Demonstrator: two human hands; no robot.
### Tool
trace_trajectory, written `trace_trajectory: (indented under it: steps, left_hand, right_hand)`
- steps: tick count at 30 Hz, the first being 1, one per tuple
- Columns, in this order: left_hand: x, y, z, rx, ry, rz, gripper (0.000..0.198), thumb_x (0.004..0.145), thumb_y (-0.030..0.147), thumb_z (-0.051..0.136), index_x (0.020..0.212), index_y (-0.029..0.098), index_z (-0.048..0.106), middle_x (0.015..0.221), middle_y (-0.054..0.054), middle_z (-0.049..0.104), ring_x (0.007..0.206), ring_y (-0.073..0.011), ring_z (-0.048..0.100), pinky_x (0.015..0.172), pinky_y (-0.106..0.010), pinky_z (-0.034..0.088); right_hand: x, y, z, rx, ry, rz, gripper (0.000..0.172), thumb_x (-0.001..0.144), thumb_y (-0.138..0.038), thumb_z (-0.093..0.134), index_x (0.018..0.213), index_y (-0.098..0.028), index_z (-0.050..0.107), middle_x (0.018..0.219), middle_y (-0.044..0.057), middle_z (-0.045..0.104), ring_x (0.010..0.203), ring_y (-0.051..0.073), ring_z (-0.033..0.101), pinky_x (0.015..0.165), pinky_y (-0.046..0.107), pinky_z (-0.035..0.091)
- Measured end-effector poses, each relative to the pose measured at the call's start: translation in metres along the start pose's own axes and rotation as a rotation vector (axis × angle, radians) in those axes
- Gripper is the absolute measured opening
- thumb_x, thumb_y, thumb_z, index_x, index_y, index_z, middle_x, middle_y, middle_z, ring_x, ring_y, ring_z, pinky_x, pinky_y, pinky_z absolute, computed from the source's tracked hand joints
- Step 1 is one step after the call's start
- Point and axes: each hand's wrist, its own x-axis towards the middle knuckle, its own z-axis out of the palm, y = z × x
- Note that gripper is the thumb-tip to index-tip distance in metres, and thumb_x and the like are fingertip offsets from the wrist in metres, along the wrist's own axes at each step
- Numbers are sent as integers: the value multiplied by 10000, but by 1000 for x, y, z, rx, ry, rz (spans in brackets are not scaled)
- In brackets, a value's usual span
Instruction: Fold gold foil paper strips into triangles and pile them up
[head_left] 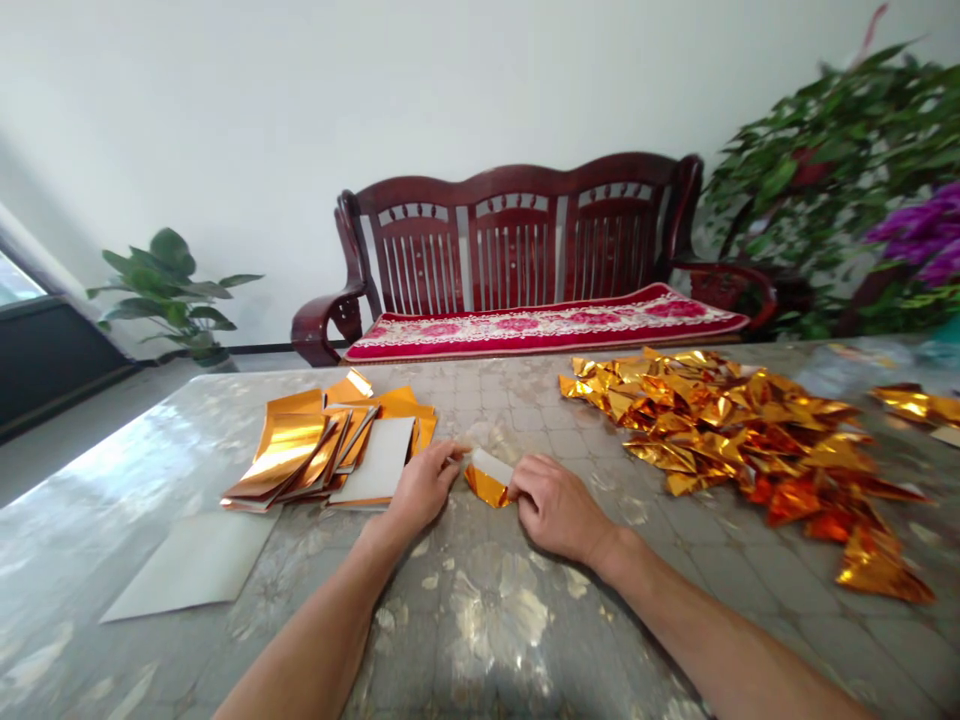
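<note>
Between my hands is a small sheet of gold foil paper (489,488), partly folded, with its pale back showing along the upper edge. My right hand (555,502) is closed, pinching the paper's right end. At its left end, the bent fingers of my left hand (429,482) hold the edge close to the tabletop; the thumb tip is partly hidden. Just left of that hand lies a loose stack of gold foil sheets (300,440), with a white-backed sheet (379,462) on its near side. A big heap of folded gold foil pieces (720,420) spreads out to the right.
A pale flat sheet (199,565) lies at the left on the patterned table (495,620). Clear plastic (855,368) and more foil pieces (919,403) are at the far right. Behind stand a dark red wooden bench (517,250) and potted plants (169,285).
</note>
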Motion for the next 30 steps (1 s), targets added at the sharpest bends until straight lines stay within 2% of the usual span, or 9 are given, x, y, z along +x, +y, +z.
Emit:
trace_trajectory:
  steps: [2,5,7,13,17,20,22,25,30]
  left_hand:
    - [1,2,-1,-24,-79,90,319,854,134,524,1133,207,663,1004,-37,681,914,-182,622,865,-314,472]
    - [3,5,-2,-58,-177,197,241,851,164,574,1050,201,705,958,-33,683,951,-181,618,888,-298,461]
    - [4,5,-3,-62,-194,218,187,852,194,603,997,205,720,938,-27,677,947,-175,613,886,-286,458]
    - [4,8,2,-7,-177,193,129,859,235,614,863,233,743,873,-6,656,909,-166,611,841,-263,449]
    - [1,13,7,24,-153,142,144,834,242,652,949,242,739,925,-5,638,855,-156,616,783,-257,454]
    - [-2,14,10,30,-92,96,192,799,247,697,989,228,709,943,-3,596,768,-136,593,710,-249,456]
    - [-4,14,11,38,-55,115,169,786,249,716,952,221,699,939,-5,581,804,-145,588,725,-250,459]
    - [-7,13,11,51,-64,191,95,811,252,703,902,228,717,952,-11,601,908,-165,593,819,-264,459]
    - [-12,12,13,54,-117,207,179,914,268,591,1007,263,744,967,-15,642,917,-158,609,852,-267,466]
  right_hand:
    - [1,0,-1,-5,-11,15,184,723,-45,529,766,-197,622,811,35,595,847,183,527,767,281,387]
    - [2,1,-3,2,-33,31,135,743,-77,552,748,-198,614,809,31,590,839,180,528,750,276,384]
    - [2,2,-4,11,-42,36,122,750,-86,563,750,-197,614,808,29,588,836,177,528,746,274,384]
    - [2,5,-2,62,-37,53,136,748,-68,576,775,-192,623,821,24,590,857,175,531,768,269,390]
    - [2,5,-1,87,-36,75,139,749,-60,591,783,-191,626,831,21,595,866,173,533,776,268,388]
    - [2,4,0,90,-34,84,111,764,-80,609,764,-191,619,820,18,593,855,171,535,773,269,387]
    - [3,3,0,87,-26,90,89,779,-109,627,753,-192,612,816,16,591,855,170,535,771,269,386]
    - [3,2,0,65,-21,101,93,799,-125,631,741,-195,611,815,13,592,858,168,537,769,269,383]
    - [3,4,-2,23,-16,100,110,811,-132,632,722,-196,619,801,11,586,849,164,532,774,269,381]
